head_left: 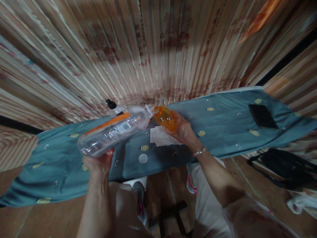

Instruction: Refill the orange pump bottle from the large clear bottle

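My left hand point(99, 162) holds the base of a large clear plastic bottle point(112, 132) in a full grip, tilted so its neck points right, above the counter point(223, 132) draped in blue-grey patterned cloth. The neck meets the mouth of a small orange plastic bottle point(166, 118), which my right hand point(184, 132) holds in a closed grip. A round white cap point(143, 158) and a white cloth point(160, 137) lie beneath. A black-topped bottle point(112, 106) stands behind; a black phone point(262, 116) lies far right.
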The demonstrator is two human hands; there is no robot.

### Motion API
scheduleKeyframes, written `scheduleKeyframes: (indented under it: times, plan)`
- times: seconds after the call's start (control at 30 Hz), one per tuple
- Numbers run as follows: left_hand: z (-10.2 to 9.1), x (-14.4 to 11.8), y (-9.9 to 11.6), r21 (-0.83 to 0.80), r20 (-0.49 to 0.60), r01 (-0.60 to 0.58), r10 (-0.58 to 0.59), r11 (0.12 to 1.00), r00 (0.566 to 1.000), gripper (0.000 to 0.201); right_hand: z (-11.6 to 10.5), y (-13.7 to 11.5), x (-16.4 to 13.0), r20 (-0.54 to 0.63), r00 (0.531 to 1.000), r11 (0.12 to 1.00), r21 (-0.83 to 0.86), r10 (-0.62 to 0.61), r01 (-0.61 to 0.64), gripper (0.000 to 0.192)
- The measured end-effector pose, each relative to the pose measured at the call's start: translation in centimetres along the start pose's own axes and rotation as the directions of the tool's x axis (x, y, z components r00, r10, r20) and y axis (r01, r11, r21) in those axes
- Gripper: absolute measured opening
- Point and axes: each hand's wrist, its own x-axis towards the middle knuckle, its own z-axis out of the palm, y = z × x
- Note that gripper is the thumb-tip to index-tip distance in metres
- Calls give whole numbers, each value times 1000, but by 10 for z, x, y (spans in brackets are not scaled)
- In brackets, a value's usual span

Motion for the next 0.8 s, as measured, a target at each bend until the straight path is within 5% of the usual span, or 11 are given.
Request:
scheduleKeyframes:
  times: [0.17, 0.5, 0.8]
  plan:
    - [5, -5, 2, 32, -67, 21, -18, 999, 998, 28, 0, -3, 2, -22, 1000, 1000, -16, -3, 3, 96]
    - [2, -3, -1, -2, 2, 15, -15, 1000, 1000, 41, -2, -8, 6, -5, 1000, 999, -16, 30, -30, 88]
    - [-6, 5, -3, -25, 66, -16, 18, 1000, 998, 28, -7, -10, 9, 19, 1000, 999, -40, 9, -8, 84]
